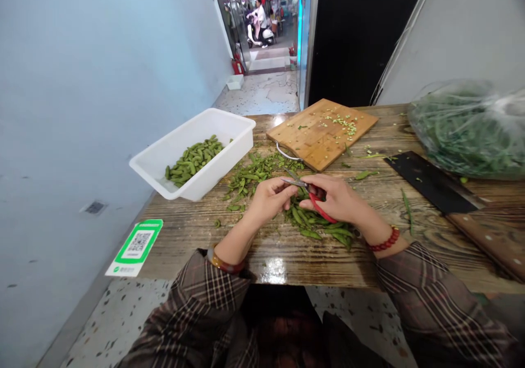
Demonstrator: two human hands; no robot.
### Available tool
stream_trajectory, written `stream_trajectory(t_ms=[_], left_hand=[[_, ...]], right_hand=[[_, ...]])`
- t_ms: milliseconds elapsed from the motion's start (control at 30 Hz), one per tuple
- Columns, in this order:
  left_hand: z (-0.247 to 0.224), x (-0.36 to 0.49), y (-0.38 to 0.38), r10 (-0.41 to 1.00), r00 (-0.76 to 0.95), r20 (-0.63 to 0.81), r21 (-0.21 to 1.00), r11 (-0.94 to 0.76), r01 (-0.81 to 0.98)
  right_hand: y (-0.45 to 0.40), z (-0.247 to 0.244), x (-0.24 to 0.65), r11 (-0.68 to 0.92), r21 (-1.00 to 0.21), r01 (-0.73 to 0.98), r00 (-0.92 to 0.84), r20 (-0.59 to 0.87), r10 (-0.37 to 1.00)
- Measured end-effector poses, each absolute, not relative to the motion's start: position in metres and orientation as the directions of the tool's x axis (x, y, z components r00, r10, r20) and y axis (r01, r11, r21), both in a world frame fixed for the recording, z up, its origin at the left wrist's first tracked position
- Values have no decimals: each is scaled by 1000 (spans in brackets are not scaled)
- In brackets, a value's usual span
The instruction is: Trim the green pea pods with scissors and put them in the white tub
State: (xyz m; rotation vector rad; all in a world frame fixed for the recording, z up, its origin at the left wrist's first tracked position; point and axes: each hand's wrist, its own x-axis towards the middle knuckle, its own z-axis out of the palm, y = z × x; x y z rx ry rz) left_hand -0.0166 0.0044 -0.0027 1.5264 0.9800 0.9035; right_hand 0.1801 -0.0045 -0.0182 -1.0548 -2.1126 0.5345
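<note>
Red-handled scissors [322, 208] are in my right hand [338, 197], their blades apart and pointing left toward my other hand. My left hand [268, 199] is closed in a pinch near the blade tips; what it holds is too small to make out. Below and between the hands lies a pile of green pods [305, 223] on the wooden table [184, 247]. Small trimmed pieces [254, 171] are scattered just beyond my left hand. At the left, a white plastic tub [225, 165] has more green pods [194, 160] in it.
A wooden cutting board [303, 133] with green bits lies at the back. On the right are a cleaver [430, 182] and a plastic bag of greens [463, 127]. A green QR card [139, 245] sits at the left edge. A person [260, 18] on a scooter is outside the doorway.
</note>
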Motion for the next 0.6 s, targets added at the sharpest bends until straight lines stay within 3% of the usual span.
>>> stream_trajectory(t_ms=[400,500,600], left_hand=[[-4,-18,6,942,324,82,983,-129,127],[-7,-20,12,968,200,154,984,-169,62],[-9,-24,17,992,102,77,994,-68,-91]], right_hand=[[-2,-22,179,554,-634,540,-421,366,830],[0,-25,180,489,-671,557,-329,363,872],[1,-26,181,404,-709,578,-200,357,912]])
